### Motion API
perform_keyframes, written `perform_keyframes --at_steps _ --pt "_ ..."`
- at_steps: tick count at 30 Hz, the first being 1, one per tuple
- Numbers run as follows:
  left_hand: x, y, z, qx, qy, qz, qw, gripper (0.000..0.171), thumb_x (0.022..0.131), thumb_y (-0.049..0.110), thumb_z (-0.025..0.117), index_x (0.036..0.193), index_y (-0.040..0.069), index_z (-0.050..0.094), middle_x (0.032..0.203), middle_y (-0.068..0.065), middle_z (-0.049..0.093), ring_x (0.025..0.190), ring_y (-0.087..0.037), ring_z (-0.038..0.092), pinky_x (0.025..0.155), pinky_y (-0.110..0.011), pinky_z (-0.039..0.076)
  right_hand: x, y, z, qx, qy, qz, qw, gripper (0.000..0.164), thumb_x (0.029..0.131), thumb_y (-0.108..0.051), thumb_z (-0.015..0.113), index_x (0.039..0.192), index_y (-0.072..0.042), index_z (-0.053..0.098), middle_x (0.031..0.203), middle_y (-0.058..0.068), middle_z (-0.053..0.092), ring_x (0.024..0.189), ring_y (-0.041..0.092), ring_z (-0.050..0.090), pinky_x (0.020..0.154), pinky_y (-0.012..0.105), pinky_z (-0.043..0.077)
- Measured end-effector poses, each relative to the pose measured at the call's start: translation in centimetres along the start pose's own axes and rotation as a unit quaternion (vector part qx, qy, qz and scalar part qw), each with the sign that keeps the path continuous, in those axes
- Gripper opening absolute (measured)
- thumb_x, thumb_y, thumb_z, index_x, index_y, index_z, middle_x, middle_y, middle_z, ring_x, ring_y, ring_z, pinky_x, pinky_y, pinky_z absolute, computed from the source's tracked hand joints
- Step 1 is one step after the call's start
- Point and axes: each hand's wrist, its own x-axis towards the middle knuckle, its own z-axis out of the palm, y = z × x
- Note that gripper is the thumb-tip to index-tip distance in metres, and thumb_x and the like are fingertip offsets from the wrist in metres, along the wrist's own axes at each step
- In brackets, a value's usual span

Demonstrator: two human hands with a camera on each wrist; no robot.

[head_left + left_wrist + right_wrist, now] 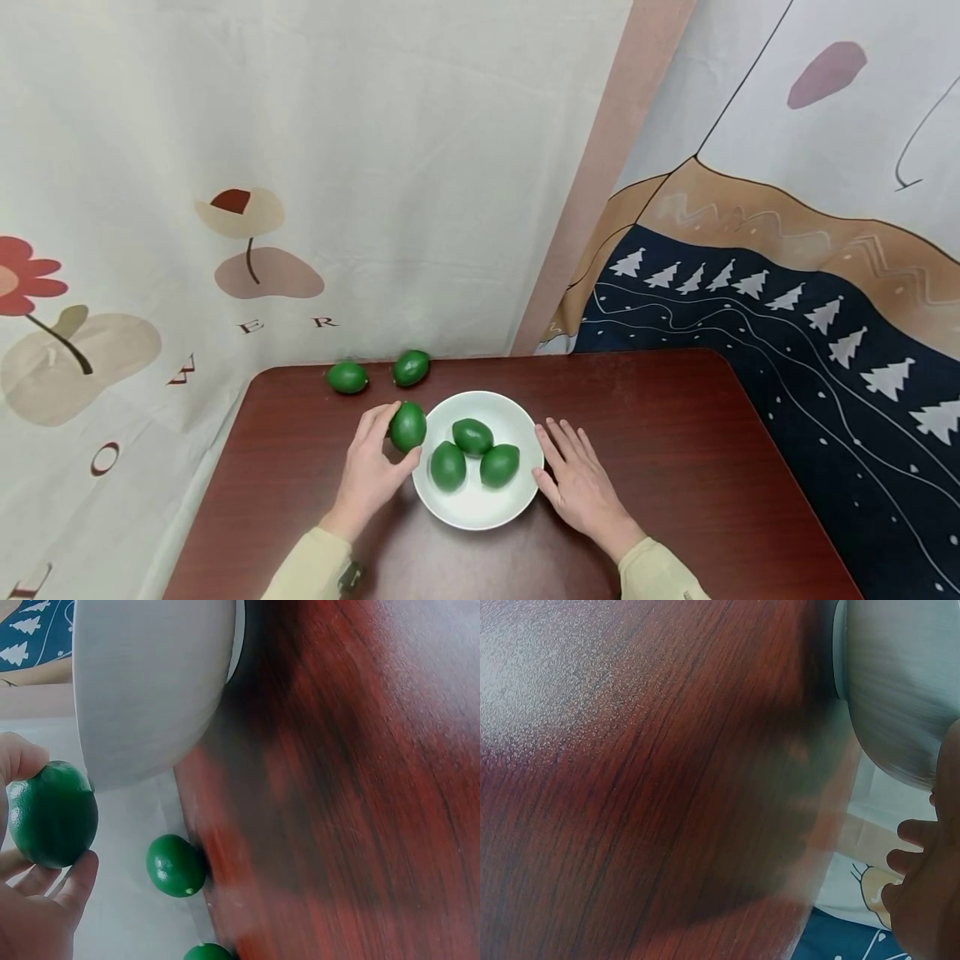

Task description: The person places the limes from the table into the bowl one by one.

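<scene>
left hand (367, 471), lower middle of the frame, grips a green lime (408, 427) between thumb and fingers, grip about as wide as the fruit; that lime sits just left of the white bowl (480, 510), by its rim, can't tell if touching; bowl at lower centre, three limes inside: left lime (447, 466), top lime (472, 437), right lime (499, 466); right hand (581, 483), right of the bowl, fingers extended, nothing gripped, thumb and index finger at the bowl's right rim; two more limes near the table's far edge, upper left of the bowl: far-left lime (347, 377) and back lime (411, 367), apart; dark red wood-grain table (660, 433); pale sleeves (306, 567) at bottom; printed cloth (450, 167) across the top, navy with white trees at right
</scene>
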Motion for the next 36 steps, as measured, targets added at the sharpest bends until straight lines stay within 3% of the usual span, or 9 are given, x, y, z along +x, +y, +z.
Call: perform_keyframes --at_steps 23,36 --pt "-0.7 1.4 1.0 -0.015 -0.012 0.048 0.9986 0.077 0.071 0.013 0.09 0.141 0.006 0.06 0.131 -0.009 0.058 0.108 -0.025 0.066 0.087 -0.045 0.058 0.0 0.1 0.0 0.018 -0.02 0.014 1.0 0.064 0.104 -0.038 0.057 0.158 -0.008 0.043 0.159 0.02 0.044 0.148 0.041 0.039 0.12 0.059 0.03" --pt "-1.0 2.3 1.8 -0.025 -0.027 0.052 0.998 0.078 0.071 0.012 0.091 0.141 0.004 0.06 0.131 -0.007 0.06 0.11 -0.025 0.066 0.089 -0.046 0.058 0.0 0.0 0.1 0.006 -0.006 0.008 1.0 0.063 0.103 -0.037 0.059 0.156 -0.006 0.045 0.157 0.021 0.046 0.145 0.042 0.042 0.117 0.06 0.033"
